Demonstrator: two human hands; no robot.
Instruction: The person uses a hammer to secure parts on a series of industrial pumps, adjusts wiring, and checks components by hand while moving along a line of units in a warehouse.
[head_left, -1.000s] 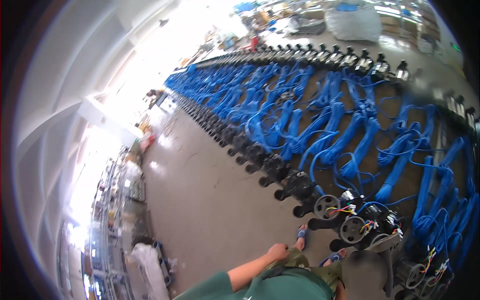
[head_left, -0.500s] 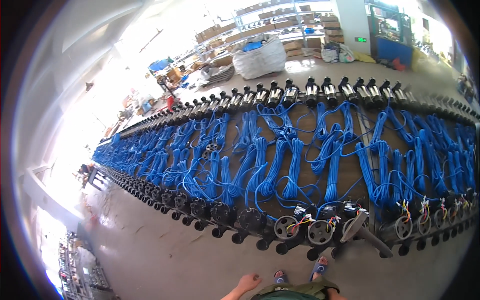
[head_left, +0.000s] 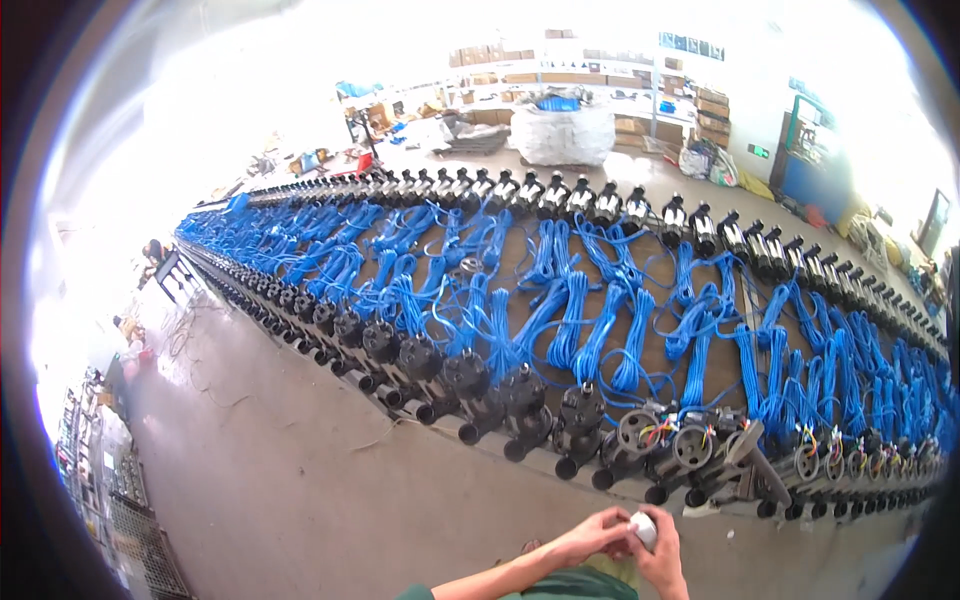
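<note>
A small white rounded object [head_left: 644,531], its kind too small to make out, sits between my two hands in front of my body. My right hand [head_left: 662,562] is closed round it from the right. From the left, my left hand [head_left: 603,532] reaches over with bent fingers that touch the object's side. Just beyond the hands runs the near row of black pump-like units [head_left: 582,412]. Some of them have round grey end pieces [head_left: 693,447] with coloured wires. A grey T-shaped tool [head_left: 745,447] leans among those units.
On the long table lie many bundles of blue cable [head_left: 570,320], with a far row of black and silver units [head_left: 607,203] behind. A large white sack [head_left: 562,135] and shelves with boxes [head_left: 600,78] stand beyond. Grey floor [head_left: 320,480] lies to the left.
My left hand has come up and to the right. My right hand has come into view with the white object, and both hands now meet at it. The view has turned left.
</note>
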